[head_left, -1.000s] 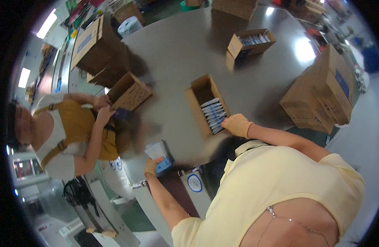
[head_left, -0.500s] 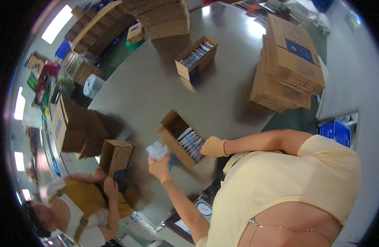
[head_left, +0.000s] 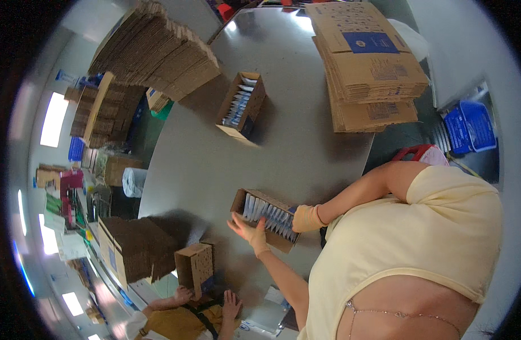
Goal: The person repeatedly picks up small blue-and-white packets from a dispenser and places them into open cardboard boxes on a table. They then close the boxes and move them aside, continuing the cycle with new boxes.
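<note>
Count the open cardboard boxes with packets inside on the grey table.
2. One open box lies between the left hand and right hand; the second box sits farther up the table. Others may be hidden.

right hand (head_left: pixel 307 218): fingers hidden behind the rim of the open box (head_left: pixel 267 219)
packets (head_left: pixel 269 215) in that box: lower parts hidden by its wall
co-worker (head_left: pixel 184 317) below the box: cut off by the picture's edge

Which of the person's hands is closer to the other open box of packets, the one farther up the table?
The left hand, though not by much. It is open at the near box's left end, below the far box. The right hand rests on the near box's right end, slightly farther off.
</note>
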`<state>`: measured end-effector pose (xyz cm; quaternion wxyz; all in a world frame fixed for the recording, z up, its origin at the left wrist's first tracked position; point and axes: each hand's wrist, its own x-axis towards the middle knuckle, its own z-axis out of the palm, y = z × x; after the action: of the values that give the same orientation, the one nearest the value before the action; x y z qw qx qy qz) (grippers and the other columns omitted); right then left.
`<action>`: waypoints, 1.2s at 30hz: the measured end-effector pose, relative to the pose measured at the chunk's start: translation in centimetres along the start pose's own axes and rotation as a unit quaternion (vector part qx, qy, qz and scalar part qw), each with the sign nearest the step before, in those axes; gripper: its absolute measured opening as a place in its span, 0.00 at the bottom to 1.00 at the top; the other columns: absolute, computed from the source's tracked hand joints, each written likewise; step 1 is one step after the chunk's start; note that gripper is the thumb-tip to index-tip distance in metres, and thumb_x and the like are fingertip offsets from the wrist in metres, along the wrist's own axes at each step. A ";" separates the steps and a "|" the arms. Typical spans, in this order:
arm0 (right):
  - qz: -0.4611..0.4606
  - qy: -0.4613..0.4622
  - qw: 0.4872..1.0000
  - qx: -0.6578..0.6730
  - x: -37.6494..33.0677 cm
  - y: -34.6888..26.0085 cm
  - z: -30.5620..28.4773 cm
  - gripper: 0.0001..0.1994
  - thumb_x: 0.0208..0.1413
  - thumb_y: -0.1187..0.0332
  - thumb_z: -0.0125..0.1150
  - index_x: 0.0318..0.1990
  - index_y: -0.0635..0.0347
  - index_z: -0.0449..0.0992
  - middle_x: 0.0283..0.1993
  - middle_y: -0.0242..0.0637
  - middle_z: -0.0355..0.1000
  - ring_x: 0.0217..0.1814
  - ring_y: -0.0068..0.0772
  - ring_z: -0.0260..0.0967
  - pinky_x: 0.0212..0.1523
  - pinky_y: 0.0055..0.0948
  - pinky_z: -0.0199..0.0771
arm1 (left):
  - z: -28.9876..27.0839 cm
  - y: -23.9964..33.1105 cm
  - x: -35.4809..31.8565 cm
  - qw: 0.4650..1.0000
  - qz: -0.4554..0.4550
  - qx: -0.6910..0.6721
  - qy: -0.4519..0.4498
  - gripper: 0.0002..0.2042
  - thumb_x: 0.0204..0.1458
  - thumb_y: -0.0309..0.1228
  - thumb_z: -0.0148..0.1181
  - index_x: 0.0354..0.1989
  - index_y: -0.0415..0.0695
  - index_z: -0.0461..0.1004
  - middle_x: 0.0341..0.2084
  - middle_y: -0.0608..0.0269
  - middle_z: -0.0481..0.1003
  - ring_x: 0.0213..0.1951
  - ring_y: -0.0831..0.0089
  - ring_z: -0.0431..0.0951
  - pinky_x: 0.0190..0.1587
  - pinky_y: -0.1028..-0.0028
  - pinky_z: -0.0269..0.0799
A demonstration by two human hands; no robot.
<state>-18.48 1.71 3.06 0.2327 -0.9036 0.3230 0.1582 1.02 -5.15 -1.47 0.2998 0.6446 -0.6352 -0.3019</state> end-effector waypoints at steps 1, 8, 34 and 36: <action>0.002 -0.011 1.000 0.004 0.1 -0.1 0.3 0.08 0.46 0.71 0.62 0.35 0.59 0.76 0.32 0.37 0.76 0.35 0.41 0.76 0.29 0.39 0.76 | -0.8 1.0 -1.2 0.999 -0.029 -0.032 0.012 0.40 0.43 0.31 0.68 0.66 0.52 0.53 0.68 0.57 0.41 0.66 0.54 0.51 0.64 0.56 0.56; 0.043 0.132 0.988 0.060 1.4 2.3 2.0 0.05 0.43 0.69 0.59 0.26 0.61 0.73 0.23 0.41 0.73 0.26 0.43 0.75 0.22 0.39 0.72 | -0.9 -5.2 -8.9 0.972 -0.158 -0.026 0.172 0.22 0.56 0.30 0.54 0.59 0.37 0.61 0.57 0.48 0.60 0.54 0.56 0.66 0.54 0.62 0.66; 0.568 0.590 0.572 0.051 3.8 34.6 -16.8 0.24 0.49 0.71 0.55 0.54 0.68 0.60 0.54 0.55 0.60 0.35 0.44 0.70 0.29 0.41 0.71 | 1.4 -7.2 -2.1 0.998 -0.056 0.030 0.024 0.14 0.55 0.26 0.53 0.49 0.36 0.67 0.48 0.50 0.66 0.48 0.59 0.69 0.49 0.64 0.69; 0.438 0.577 0.671 0.157 3.4 26.0 -17.6 0.21 0.46 0.71 0.58 0.49 0.67 0.63 0.53 0.51 0.60 0.42 0.47 0.69 0.39 0.42 0.74 | 0.6 -1.8 2.1 0.999 -0.010 0.027 0.034 0.14 0.55 0.26 0.53 0.49 0.36 0.67 0.48 0.50 0.66 0.48 0.59 0.69 0.49 0.64 0.69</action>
<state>-30.60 -26.99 8.12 0.0427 -0.5192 0.7721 -0.3640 1.72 -7.21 -3.22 0.3007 0.6685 -0.6264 -0.2650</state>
